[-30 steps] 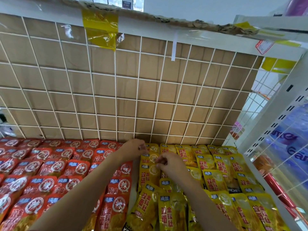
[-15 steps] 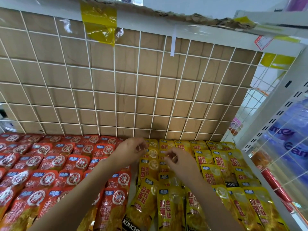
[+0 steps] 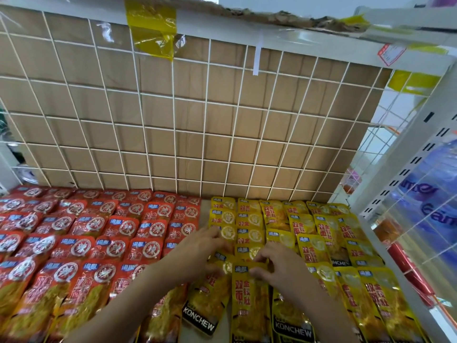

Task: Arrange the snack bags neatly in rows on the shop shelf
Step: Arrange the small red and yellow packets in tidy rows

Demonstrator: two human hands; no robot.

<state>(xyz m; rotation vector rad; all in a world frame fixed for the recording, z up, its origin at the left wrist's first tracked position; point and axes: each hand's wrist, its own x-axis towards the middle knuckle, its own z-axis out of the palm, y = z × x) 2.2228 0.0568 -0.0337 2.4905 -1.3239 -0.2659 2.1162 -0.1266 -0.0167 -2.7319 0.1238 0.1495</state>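
**Yellow bags, second column from left: top edge in hand**

Scene: shelf (image 3: 430, 320) holds red bags (image 3: 99, 243) on the left and yellow bags on the right, both laid flat in overlapping columns running near to far.

Right hand (image 3: 277, 267): fingers curled, pinching the far (top) edge of a yellow bag (image 3: 249, 300) in the second yellow column.

Left hand (image 3: 205, 243): lies over the leftmost yellow column, just left of the right hand. Blurred, so I cannot tell whether it grips or only presses.

Key relation: the pinched bag lies near of the right hand, long axis near to far, roughly square to the column. Its left neighbour (image 3: 210, 303) is skewed, near end swung left.

Judgement: the next move is probably a slide along the long axis to seat the bag. The left hand is nearer the skewed one.
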